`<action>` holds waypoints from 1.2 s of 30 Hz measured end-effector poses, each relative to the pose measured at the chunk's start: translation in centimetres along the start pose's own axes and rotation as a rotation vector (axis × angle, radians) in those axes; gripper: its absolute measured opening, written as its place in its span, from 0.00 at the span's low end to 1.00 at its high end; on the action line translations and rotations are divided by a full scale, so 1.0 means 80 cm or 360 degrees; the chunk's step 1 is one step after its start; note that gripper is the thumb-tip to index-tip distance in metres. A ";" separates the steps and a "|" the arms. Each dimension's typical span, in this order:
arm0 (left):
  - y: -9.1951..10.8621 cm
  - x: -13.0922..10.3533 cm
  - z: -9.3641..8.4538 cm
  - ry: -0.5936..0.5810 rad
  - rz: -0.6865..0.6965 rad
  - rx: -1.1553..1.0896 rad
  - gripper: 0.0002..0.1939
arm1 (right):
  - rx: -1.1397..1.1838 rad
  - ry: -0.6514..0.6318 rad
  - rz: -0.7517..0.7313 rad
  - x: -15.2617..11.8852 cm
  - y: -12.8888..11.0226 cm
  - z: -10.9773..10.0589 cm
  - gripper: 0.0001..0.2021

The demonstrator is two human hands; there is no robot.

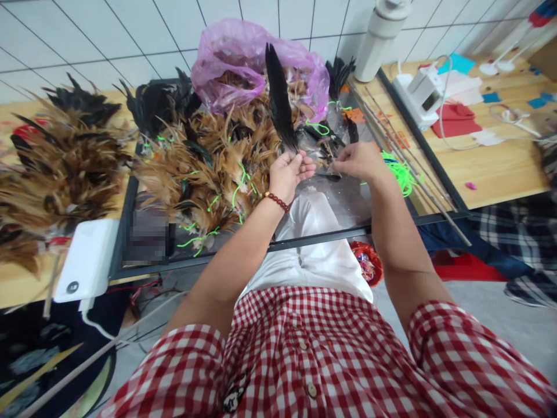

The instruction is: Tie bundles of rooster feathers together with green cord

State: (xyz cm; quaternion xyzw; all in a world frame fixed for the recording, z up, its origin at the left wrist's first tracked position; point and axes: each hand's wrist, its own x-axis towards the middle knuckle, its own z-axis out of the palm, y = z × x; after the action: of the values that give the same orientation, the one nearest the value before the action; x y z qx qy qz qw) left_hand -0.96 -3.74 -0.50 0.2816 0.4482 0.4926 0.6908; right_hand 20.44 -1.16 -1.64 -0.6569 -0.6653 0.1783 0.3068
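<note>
Wall: white tiles (130,35) with dark joints stand behind the work.
Black feather: the long, glossy black feather (278,87) stands nearly upright, its base pinched by the left hand (285,174); a loose pinch could let it twist or drop into the brown-and-black feather heap (217,168) beside it.
Right hand: the fingertips of the right hand (359,159) are drawn together near small dark feathers (333,142); whether they grip anything cannot be told. A sleeve or wrist brushing past might scatter these.
Cord: loose neon-green cord (398,174) lies by the right wrist and might snag there.
Rods: thin brown rods (435,206) overhang the near edge; an elbow could knock them.
Surface: a dark-framed grey panel (331,235) rests on pale wood (500,168).
Back: a translucent purple plastic bag (206,75) and a white bottle (383,43) stand near the tiles.
</note>
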 end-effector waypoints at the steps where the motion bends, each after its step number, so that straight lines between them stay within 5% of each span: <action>1: 0.000 0.000 0.000 -0.0009 0.0000 -0.0003 0.11 | -0.0008 -0.0037 0.0016 -0.001 -0.003 0.001 0.09; 4: -0.001 0.001 0.000 -0.0029 0.0014 -0.0003 0.09 | 0.0157 -0.0083 0.0103 -0.003 -0.016 -0.003 0.09; 10: 0.000 0.001 0.002 -0.0021 0.0033 -0.0012 0.03 | 0.1109 -0.0198 0.0326 -0.007 -0.041 -0.018 0.13; 18: -0.003 0.003 0.004 -0.0033 0.0066 -0.0053 0.06 | 0.1364 -0.0359 0.0258 -0.016 -0.067 0.000 0.18; 27: -0.008 0.006 0.000 -0.0158 0.0111 0.0119 0.08 | 0.1147 -0.0591 0.0153 -0.018 -0.070 0.022 0.20; 33: -0.005 0.002 0.003 -0.0003 0.0140 0.0122 0.10 | 0.0309 -0.0042 0.0129 -0.012 -0.047 -0.002 0.13; 36: -0.002 0.002 0.004 0.0078 0.0129 0.0081 0.10 | -0.0046 0.0008 0.0185 -0.011 -0.044 -0.003 0.14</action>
State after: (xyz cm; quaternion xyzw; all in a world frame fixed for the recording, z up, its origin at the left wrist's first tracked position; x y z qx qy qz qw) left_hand -0.60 -3.63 -0.51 0.3049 0.4655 0.5153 0.6517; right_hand 17.88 -2.30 0.62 -0.6992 -0.6277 0.1846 0.2880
